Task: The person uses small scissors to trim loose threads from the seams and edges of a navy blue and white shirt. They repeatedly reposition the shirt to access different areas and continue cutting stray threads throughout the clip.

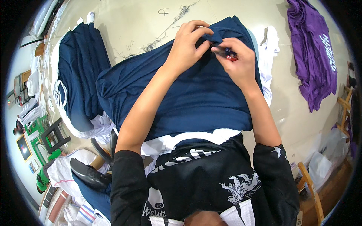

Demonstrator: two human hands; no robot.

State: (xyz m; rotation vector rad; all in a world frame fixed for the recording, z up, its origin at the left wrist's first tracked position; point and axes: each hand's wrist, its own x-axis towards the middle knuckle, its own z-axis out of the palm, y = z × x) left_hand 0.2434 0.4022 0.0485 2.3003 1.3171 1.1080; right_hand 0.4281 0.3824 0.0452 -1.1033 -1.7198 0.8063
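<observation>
A navy blue garment [188, 101] lies spread across my lap and out in front of me, its far end bunched up under my fingers. At that far end my left hand [184, 49] pinches a fold of the navy cloth between thumb and fingers. Close beside it on the right, my right hand [241, 62] is closed around small thread snips [229, 55], dark with a red part. The tips of the snips point toward the pinched fold; whether they touch it I cannot tell.
Loose dark threads [151, 46] lie on the pale floor beyond the garment. Another navy folded pile [81, 67] sits at left, a purple garment [311, 52] at far right. White cloth [268, 49] lies right of the navy garment. A black shoe [88, 171] shows at lower left.
</observation>
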